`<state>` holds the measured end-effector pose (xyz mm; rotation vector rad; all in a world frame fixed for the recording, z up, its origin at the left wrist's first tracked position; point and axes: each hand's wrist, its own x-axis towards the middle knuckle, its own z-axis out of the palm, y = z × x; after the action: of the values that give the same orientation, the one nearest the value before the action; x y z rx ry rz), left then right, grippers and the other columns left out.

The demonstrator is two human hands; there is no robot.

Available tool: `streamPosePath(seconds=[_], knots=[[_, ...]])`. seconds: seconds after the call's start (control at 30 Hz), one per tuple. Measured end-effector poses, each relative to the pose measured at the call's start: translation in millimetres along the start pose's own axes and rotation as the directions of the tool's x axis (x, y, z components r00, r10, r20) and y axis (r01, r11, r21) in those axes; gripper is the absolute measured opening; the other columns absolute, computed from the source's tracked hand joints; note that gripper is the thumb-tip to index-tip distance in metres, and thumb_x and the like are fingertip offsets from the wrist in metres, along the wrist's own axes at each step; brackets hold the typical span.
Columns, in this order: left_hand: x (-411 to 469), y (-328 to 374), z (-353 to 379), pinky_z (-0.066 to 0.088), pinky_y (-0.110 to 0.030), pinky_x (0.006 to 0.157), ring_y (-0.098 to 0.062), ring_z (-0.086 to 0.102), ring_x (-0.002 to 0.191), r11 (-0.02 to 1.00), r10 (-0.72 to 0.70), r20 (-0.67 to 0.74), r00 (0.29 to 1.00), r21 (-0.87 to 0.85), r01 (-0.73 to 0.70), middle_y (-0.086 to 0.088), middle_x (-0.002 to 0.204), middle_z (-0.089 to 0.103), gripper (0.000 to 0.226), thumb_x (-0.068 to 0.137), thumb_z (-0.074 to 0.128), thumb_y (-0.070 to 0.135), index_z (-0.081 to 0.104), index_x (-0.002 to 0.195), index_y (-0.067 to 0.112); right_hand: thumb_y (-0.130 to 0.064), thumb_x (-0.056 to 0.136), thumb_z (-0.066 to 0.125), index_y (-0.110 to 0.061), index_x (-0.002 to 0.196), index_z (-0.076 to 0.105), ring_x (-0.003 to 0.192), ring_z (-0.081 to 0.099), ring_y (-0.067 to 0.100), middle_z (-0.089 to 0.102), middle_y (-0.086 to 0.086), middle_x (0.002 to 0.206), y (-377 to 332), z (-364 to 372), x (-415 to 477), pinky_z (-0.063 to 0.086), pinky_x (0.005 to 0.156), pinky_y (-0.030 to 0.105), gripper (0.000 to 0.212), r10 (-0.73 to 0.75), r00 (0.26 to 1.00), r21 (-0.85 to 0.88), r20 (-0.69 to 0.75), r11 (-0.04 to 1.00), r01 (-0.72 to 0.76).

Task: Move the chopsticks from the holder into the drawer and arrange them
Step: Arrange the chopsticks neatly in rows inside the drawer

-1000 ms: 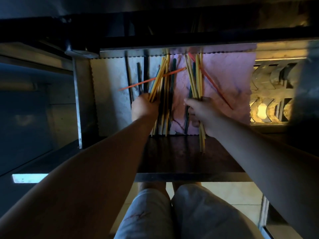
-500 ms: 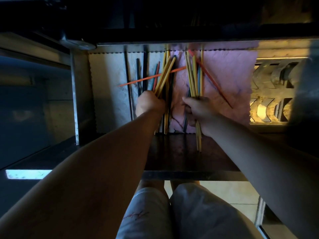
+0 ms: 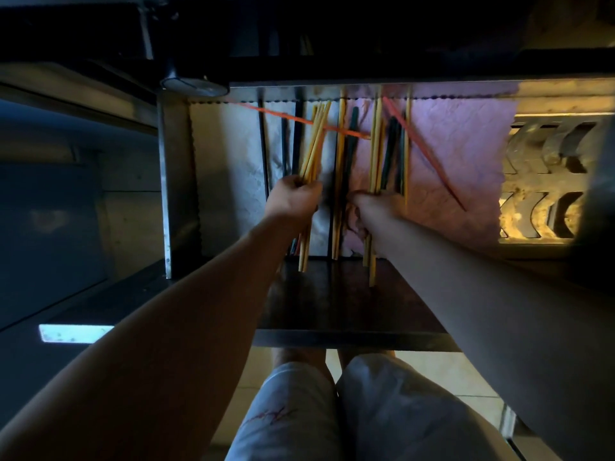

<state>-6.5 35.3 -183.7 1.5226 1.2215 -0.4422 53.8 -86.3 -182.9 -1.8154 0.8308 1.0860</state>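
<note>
Clutching slender yellow chopsticks (image 3: 312, 144), both hands

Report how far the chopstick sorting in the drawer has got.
Done: the chopsticks are already in the drawer, on its liner. In hand: the left hand grips a yellow bundle, and the right hand holds a mixed yellow and dark bundle. Left: two orange chopsticks lie slanted across the rest, and dark ones lie loose between the hands. The holder is not visible.

No legible text or markings anywhere
</note>
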Motion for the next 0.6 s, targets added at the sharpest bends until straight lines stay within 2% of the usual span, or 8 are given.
streamPosePath(seconds=[0.13, 0.23, 0.27, 0.33, 0.43, 0.5, 0.53, 0.6], knots=[[-2, 0, -9, 0.043, -0.02, 0.041, -0.01, 0.056, 0.042, 0.991, -0.059, 0.009, 0.998, -0.123, 0.06, 0.007, 0.046, 0.058, 0.015, 0.072, 0.053, 0.028, 0.062, 0.071, 0.017, -0.026, 0.073, 0.068, -0.021, 0.069, 0.054, 0.044, 0.052, 0.024, 0.058, 0.009, 0.059, 4, 17, 6, 0.044, 0.044, 0.03, 0.015, -0.027, 0.995, -0.048, -0.098, 0.999, 0.022], [2, -3, -19, 0.046, -0.024, 0.042, -0.017, 0.06, 0.048, 0.988, -0.078, 0.026, 0.997, -0.13, 0.081, 0.0, 0.058, 0.065, 0.022, 0.068, 0.05, 0.025, 0.066, 0.079, 0.013, -0.032, 0.07, 0.068, -0.023, 0.067, 0.054, 0.066, 0.066, 0.031, 0.068, 0.008, 0.074, 7, 28, 8, 0.059, 0.065, 0.043, 0.016, -0.059, 0.974, -0.099, -0.218, 0.994, 0.038], [3, -5, -22, 0.046, -0.025, 0.041, -0.014, 0.06, 0.046, 0.989, -0.07, 0.036, 0.997, -0.13, 0.074, 0.002, 0.056, 0.064, 0.021, 0.07, 0.051, 0.025, 0.066, 0.078, 0.013, -0.032, 0.07, 0.069, -0.023, 0.071, 0.059, 0.072, 0.068, 0.033, 0.069, 0.007, 0.076, 7, 33, 8, 0.059, 0.069, 0.042, 0.013, -0.078, 0.964, -0.11, -0.256, 0.993, 0.051], [4, -8, -26, 0.039, -0.02, 0.038, -0.007, 0.052, 0.036, 0.991, -0.06, 0.026, 0.998, -0.116, 0.063, 0.009, 0.042, 0.054, 0.012, 0.074, 0.053, 0.024, 0.062, 0.071, 0.016, -0.035, 0.072, 0.071, -0.022, 0.085, 0.067, 0.074, 0.067, 0.029, 0.065, 0.001, 0.075, 6, 41, 5, 0.054, 0.065, 0.033, 0.019, -0.109, 0.946, -0.135, -0.306, 0.988, 0.07], [8, -12, -32, 0.039, -0.022, 0.044, -0.011, 0.047, 0.038, 0.998, -0.052, -0.035, 0.998, -0.025, 0.051, 0.008, 0.042, 0.048, 0.015, 0.069, 0.053, 0.03, 0.059, 0.069, 0.016, -0.038, 0.078, 0.071, -0.016, 0.102, 0.068, 0.068, 0.056, 0.017, 0.055, -0.005, 0.078, 6, 47, 4, 0.037, 0.058, 0.024, 0.033, -0.125, 0.936, -0.164, -0.33, 0.984, 0.074], [8, -14, -35, 0.042, -0.024, 0.047, -0.013, 0.05, 0.044, 0.999, -0.03, -0.047, 0.998, 0.037, 0.032, 0.008, 0.048, 0.049, 0.018, 0.07, 0.053, 0.033, 0.059, 0.072, 0.016, -0.04, 0.079, 0.07, -0.013, 0.108, 0.065, 0.083, 0.062, 0.023, 0.061, -0.001, 0.09, 7, 52, 4, 0.039, 0.062, 0.024, 0.04, -0.145, 0.93, -0.224, -0.339, 0.972, 0.07], [8, -16, -37, 0.041, -0.021, 0.045, -0.012, 0.051, 0.044, 0.998, -0.013, -0.053, 0.999, 0.064, 0.017, 0.008, 0.048, 0.049, 0.016, 0.071, 0.054, 0.032, 0.059, 0.071, 0.017, -0.04, 0.078, 0.071, -0.013, 0.112, 0.064, 0.092, 0.065, 0.026, 0.066, 0.002, 0.099, 8, 55, 4, 0.042, 0.067, 0.026, 0.044, -0.157, 0.919, -0.242, -0.361, 0.968, 0.071], [8, -18, -42, 0.035, -0.016, 0.038, -0.008, 0.05, 0.043, 0.988, 0.042, -0.078, 0.996, 0.152, -0.03, 0.007, 0.051, 0.05, 0.011, 0.076, 0.056, 0.029, 0.055, 0.07, 0.019, -0.035, 0.076, 0.072, -0.014, 0.117, 0.062, 0.097, 0.066, 0.029, 0.069, 0.006, 0.108, 9, 59, 5, 0.047, 0.073, 0.028, 0.048, -0.173, 0.898, -0.222, -0.404, 0.971, 0.088]])
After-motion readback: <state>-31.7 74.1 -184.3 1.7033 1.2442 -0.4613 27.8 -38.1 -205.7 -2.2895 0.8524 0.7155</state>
